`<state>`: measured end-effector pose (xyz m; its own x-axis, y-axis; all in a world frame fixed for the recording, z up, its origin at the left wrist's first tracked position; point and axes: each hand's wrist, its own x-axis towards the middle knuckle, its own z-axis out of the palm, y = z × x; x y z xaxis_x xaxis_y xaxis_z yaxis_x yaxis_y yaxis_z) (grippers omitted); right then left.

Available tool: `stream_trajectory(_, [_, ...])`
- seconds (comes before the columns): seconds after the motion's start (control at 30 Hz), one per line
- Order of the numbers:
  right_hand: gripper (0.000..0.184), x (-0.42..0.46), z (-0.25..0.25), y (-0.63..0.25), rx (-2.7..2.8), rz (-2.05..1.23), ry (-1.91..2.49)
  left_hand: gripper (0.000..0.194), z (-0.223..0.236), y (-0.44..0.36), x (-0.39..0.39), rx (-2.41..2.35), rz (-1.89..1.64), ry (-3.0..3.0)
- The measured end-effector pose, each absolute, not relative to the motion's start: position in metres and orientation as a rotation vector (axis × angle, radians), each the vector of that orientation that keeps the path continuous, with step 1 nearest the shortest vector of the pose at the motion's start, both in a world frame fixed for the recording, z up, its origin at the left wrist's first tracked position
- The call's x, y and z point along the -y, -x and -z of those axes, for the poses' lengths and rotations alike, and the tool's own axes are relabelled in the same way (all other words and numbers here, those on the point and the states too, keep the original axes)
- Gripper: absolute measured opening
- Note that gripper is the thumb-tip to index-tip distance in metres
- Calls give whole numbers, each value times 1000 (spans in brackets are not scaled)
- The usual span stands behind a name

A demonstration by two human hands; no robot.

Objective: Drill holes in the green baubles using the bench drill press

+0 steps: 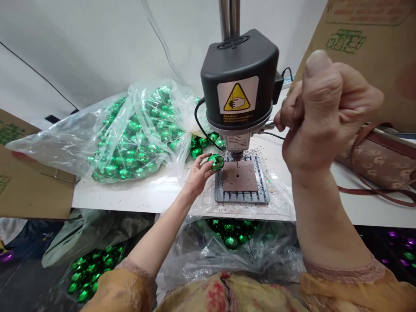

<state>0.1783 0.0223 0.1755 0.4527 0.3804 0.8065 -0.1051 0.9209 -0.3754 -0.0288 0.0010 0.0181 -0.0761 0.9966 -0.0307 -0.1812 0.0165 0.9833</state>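
My left hand (199, 172) pinches a shiny green faceted ball (216, 162) at the left edge of the drill press's grey slotted base (242, 197). A brown pad (239, 176) with a small hole lies on that base, under the drill bit (237, 161). The black press head (239, 80) carries a yellow hand-warning label. Raised close to the camera, my right hand (320, 110) is closed in a fist around the press's lever, whose metal end (269, 125) shows at the knuckles.
A clear plastic bag (130, 130) full of green balls lies on the white table (130, 197), left of the press. More bagged green balls (232, 236) sit below the table edge and on the floor (86, 275). Cardboard boxes (367, 47) and a brown handbag (380, 160) stand at the right.
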Motion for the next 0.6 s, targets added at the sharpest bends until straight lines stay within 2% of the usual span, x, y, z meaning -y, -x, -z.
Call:
stream_trajectory(0.23, [46,-18,-176,-179,1074,-363,261,64,8,2,-4,-1090,-1277,-1258])
stream_trajectory(0.6, [46,-16,-176,-177,1078,-342,304,69,25,-13,-3,-950,-1266,-1385])
